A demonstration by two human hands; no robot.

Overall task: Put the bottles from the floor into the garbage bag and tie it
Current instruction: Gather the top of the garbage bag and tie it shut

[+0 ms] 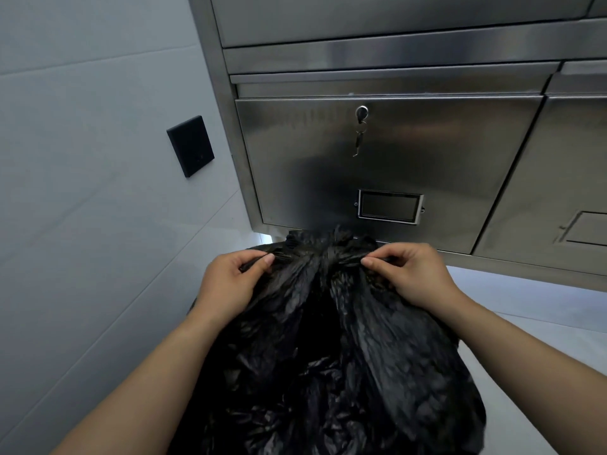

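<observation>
A black garbage bag fills the lower middle of the head view, bulging and crumpled. Its top is gathered into a knot between my hands. My left hand pinches a twisted strand of the bag's plastic left of the knot. My right hand pinches the other strand on the knot's right. Both strands are pulled taut and outward. No bottles are visible; the bag's contents are hidden.
A stainless steel cabinet stands directly behind the bag, with a key hanging in its lock and a label holder. A black wall plate sits on the pale wall at left. Light floor shows at the right.
</observation>
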